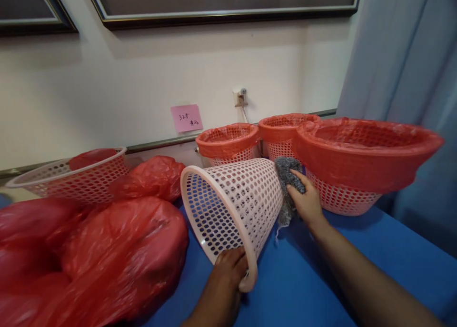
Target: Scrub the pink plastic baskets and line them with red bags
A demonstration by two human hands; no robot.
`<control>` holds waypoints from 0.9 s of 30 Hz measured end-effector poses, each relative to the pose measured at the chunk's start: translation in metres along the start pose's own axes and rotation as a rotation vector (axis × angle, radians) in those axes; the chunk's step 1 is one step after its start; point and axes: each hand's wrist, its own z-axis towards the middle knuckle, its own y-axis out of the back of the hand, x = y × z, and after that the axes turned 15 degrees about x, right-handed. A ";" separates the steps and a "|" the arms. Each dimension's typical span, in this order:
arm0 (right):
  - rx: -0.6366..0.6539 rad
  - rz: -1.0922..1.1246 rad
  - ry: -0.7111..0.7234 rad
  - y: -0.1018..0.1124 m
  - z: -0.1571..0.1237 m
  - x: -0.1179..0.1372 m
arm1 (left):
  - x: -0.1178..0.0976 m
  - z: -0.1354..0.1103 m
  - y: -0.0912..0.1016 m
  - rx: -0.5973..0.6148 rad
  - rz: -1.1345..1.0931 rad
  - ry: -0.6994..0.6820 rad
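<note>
A pale pink perforated wastebasket lies tilted on its side, its wide mouth facing left toward me. My left hand grips the lower rim, its fingers curled inside the mouth and the thumb side hidden. At the basket's bottom end, my right hand is closed on a grey cloth, which touches the base. A loose thread hangs from the cloth's lower edge.
Red-lined baskets and a larger one stand behind and right. Filled red plastic bags cover the left side, before another pink basket. A pink note and a socket are on the wall above the blue tabletop.
</note>
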 end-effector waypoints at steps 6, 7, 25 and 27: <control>0.354 -0.065 0.685 -0.010 -0.071 0.055 | -0.008 -0.002 0.001 -0.030 -0.091 0.034; 0.409 -0.049 0.739 -0.012 -0.080 0.060 | -0.010 -0.006 0.001 -0.079 -0.157 0.007; 0.111 -0.093 0.259 -0.007 -0.025 0.015 | -0.013 -0.006 -0.001 -0.070 -0.166 -0.086; 0.232 -0.115 0.504 -0.010 -0.051 0.036 | -0.015 -0.003 0.002 -0.100 -0.182 -0.055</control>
